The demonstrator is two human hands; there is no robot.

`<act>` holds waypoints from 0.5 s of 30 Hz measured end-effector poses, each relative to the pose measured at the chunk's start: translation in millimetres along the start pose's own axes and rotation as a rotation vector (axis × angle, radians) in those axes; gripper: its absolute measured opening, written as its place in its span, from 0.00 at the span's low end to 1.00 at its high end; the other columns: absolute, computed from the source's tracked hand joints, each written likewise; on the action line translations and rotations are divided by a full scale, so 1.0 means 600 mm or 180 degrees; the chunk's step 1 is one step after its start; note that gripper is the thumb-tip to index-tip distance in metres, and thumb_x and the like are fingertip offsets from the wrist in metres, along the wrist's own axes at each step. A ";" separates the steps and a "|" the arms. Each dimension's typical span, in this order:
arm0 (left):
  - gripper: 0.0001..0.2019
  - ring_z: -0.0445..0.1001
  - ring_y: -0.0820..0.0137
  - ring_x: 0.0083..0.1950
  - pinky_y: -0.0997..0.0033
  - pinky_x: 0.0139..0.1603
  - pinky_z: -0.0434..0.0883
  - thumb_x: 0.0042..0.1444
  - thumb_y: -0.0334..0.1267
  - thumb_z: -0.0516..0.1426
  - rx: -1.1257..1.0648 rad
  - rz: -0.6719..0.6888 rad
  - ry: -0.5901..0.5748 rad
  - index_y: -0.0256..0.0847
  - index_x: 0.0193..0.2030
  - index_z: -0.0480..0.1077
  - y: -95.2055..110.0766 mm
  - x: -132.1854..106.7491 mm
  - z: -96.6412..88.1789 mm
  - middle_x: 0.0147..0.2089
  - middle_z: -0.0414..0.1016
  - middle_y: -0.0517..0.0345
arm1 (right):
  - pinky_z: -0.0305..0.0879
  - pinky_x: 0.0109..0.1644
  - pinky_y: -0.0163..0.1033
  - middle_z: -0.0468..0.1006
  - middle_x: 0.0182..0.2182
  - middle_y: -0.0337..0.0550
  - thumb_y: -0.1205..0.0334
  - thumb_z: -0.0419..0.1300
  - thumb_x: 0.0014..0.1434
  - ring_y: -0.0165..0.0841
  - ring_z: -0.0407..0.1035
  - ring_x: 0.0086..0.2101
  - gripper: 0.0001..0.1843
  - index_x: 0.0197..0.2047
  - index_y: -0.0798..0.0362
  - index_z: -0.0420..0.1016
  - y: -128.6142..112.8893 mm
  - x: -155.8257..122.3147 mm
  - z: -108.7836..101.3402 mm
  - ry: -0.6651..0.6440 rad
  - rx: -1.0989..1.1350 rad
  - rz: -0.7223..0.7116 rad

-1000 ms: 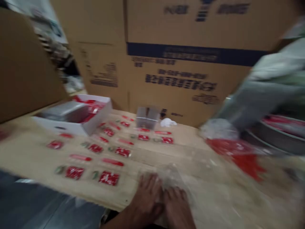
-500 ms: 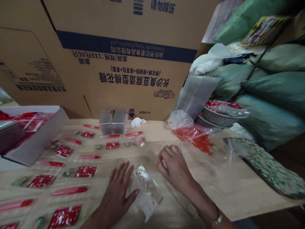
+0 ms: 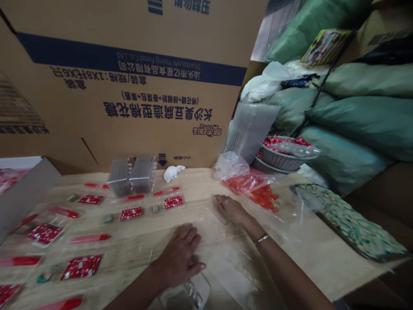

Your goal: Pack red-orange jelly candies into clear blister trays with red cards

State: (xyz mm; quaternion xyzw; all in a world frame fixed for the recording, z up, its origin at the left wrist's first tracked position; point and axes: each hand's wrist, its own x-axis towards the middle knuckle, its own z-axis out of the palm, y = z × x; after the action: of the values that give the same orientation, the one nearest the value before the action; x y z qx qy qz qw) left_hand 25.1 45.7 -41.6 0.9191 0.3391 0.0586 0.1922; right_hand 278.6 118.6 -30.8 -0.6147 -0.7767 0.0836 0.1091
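Observation:
My left hand lies flat on a sheet of thin transparent plastic film, fingers together and pointing right. My right hand rests on the same film near its far edge, holding nothing I can make out. The film is spread over a pale wooden table. A transparent plastic tray sits at the bottom edge of the view, just below my left hand and partly cut off. To the left, rows of red foil packets and red sticks lie on the table.
A stack of transparent trays and a white cloth stand at the table's back. Behind them is a large cardboard carton. To the right are a grey basket of red packets, a plastic bag, green sacks and a patterned mat.
The plastic film now lies spread under both hands. My right hand has flattened and moved down onto it, and the transparent tray sits lower in view. The view has shifted left.

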 end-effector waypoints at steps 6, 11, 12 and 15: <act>0.21 0.57 0.52 0.65 0.45 0.63 0.58 0.55 0.45 0.56 0.0226 -0.0220 0.0387 0.39 0.53 0.64 -0.018 -0.015 -0.025 0.61 0.64 0.42 | 0.59 0.55 0.44 0.71 0.51 0.55 0.73 0.48 0.58 0.40 0.63 0.51 0.18 0.50 0.58 0.68 -0.001 -0.031 -0.025 0.0281 0.0103 -0.0044; 0.17 0.62 0.55 0.62 0.47 0.60 0.62 0.57 0.39 0.53 0.0624 -0.0650 0.1175 0.42 0.54 0.64 -0.044 -0.097 -0.024 0.60 0.67 0.45 | 0.61 0.38 0.38 0.72 0.28 0.40 0.65 0.48 0.63 0.33 0.65 0.32 0.13 0.28 0.51 0.67 -0.157 -0.158 0.024 0.0198 0.1005 -0.0970; 0.16 0.64 0.56 0.61 0.47 0.59 0.63 0.57 0.39 0.53 0.0697 -0.0794 0.1289 0.42 0.52 0.65 -0.046 -0.119 -0.016 0.58 0.68 0.46 | 0.60 0.39 0.39 0.72 0.29 0.39 0.58 0.53 0.61 0.33 0.65 0.33 0.11 0.28 0.50 0.67 -0.188 -0.182 0.055 0.0072 0.1069 -0.1354; 0.17 0.65 0.53 0.59 0.44 0.56 0.64 0.56 0.41 0.54 0.0855 -0.1191 0.1257 0.46 0.52 0.67 -0.044 -0.174 0.016 0.58 0.69 0.47 | 0.59 0.39 0.43 0.72 0.28 0.42 0.36 0.61 0.48 0.38 0.64 0.32 0.24 0.26 0.51 0.68 -0.253 -0.219 0.155 0.0064 0.0613 -0.1568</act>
State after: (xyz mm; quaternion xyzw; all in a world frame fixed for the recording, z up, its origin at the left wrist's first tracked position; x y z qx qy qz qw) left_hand -68.3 -6.5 -58.3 0.8286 0.5381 0.1544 0.0067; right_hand 140.0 -43.5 -89.1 -0.3947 -0.8902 0.1219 0.1918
